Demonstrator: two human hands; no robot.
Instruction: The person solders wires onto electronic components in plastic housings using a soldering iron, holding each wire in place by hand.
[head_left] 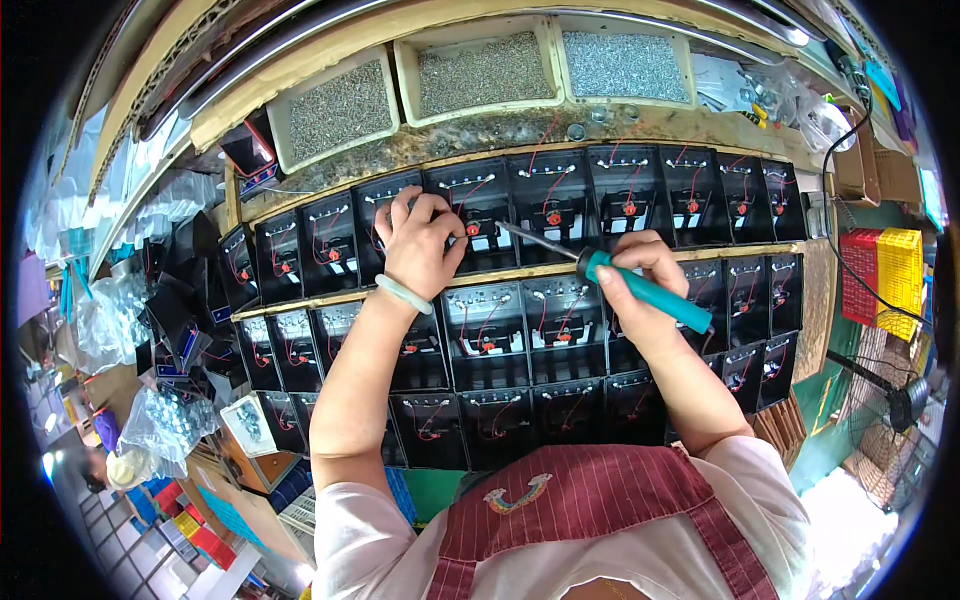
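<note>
So the left hand [418, 240] is pressing down on one of the black plastic housings [480, 222] in the top row, fingers curled tight over the spot with the red button part and its thin red wire, basically pinning it in place. The right hand [640, 275] is wrapped around the teal handle of a soldering iron [600, 265], holding it like a pen, and the metal tip is pointing left, just beside the left fingers at that same housing. Looks to me like the soldering step on this one unit is in hand. I'd guess the next move calls for a steady tip right on the joint without touching the fingertips, since they're really close. Around that, rows of identical black housings are lying side by side on the table [640, 128], split by a wooden strip [520, 272]. Further back, three trays of small screws [480, 72] are sitting along the far edge.
</note>
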